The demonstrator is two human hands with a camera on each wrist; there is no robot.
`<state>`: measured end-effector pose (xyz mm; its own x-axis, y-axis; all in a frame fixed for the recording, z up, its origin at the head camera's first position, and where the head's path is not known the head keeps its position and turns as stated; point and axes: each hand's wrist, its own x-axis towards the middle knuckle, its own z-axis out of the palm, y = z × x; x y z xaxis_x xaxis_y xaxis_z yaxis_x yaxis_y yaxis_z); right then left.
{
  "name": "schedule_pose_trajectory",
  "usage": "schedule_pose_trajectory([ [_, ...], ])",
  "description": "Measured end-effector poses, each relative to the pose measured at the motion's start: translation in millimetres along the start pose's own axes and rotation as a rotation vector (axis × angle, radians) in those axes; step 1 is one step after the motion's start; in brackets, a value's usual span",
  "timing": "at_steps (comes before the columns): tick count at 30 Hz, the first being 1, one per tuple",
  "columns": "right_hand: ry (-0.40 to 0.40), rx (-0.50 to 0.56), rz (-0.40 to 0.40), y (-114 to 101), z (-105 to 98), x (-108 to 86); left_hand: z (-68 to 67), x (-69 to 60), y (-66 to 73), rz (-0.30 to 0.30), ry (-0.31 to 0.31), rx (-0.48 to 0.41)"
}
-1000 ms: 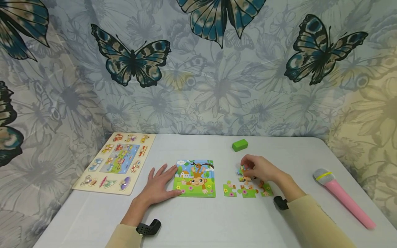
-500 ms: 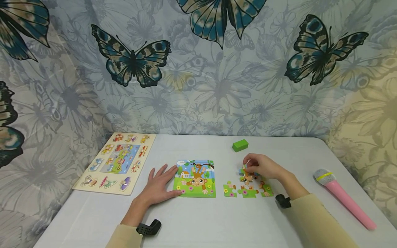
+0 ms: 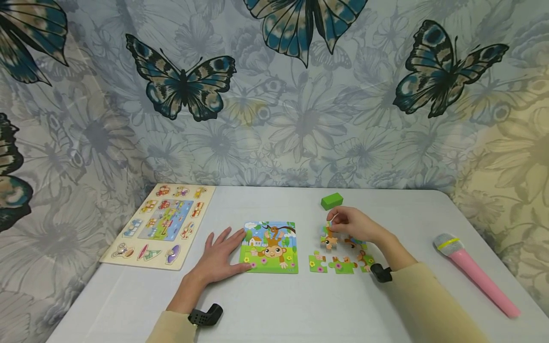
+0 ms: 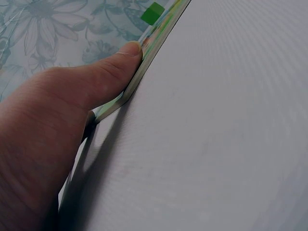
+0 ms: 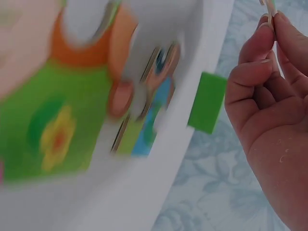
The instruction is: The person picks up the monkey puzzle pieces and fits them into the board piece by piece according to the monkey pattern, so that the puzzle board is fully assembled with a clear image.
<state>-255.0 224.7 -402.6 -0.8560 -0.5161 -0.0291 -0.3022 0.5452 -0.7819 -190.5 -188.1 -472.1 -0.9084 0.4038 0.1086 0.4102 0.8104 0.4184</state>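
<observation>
Grey flowers and large blue-winged butterflies cover the backdrop (image 3: 306,138) behind a white table (image 3: 274,305). In front of it, the right hand (image 3: 356,225) pinches a monkey-patterned jigsaw piece (image 3: 329,242), perhaps two joined, between thumb and fingertips; whether it fully clears the table, I can't tell. It has just shifted leftward, and a gap now opens between it and the loose pieces (image 3: 343,267) lying nearer the person and to the right. To my eye, that means it is parted from the group and being handled by itself. Further left lies the monkey board (image 3: 272,250), flat; there the left hand (image 3: 218,258) hasn't moved, its fingers spread and its thumb resting on the board's near left corner. Beyond the right hand sits a green block (image 3: 332,201). A wooden picture board (image 3: 166,218) lies at far left, a pink microphone (image 3: 482,281) at far right.
</observation>
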Motion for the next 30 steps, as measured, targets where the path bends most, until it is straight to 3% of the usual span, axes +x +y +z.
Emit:
schedule_pose_trajectory([
  [8,-0.021,0.047,-0.004,-18,21,21.0,0.3,-0.3,0.7,0.002,0.004,-0.009],
  [14,-0.044,0.077,-0.051,-35,40,38.8,0.3,0.3,0.9,-0.001,0.002,-0.011],
  [24,-0.064,0.056,-0.049,-55,73,62.0,1.2,1.1,0.2,-0.009,-0.001,0.0],
  [30,-0.072,0.039,-0.039,-61,89,71.0,-1.3,-0.1,0.7,0.016,0.014,-0.024],
])
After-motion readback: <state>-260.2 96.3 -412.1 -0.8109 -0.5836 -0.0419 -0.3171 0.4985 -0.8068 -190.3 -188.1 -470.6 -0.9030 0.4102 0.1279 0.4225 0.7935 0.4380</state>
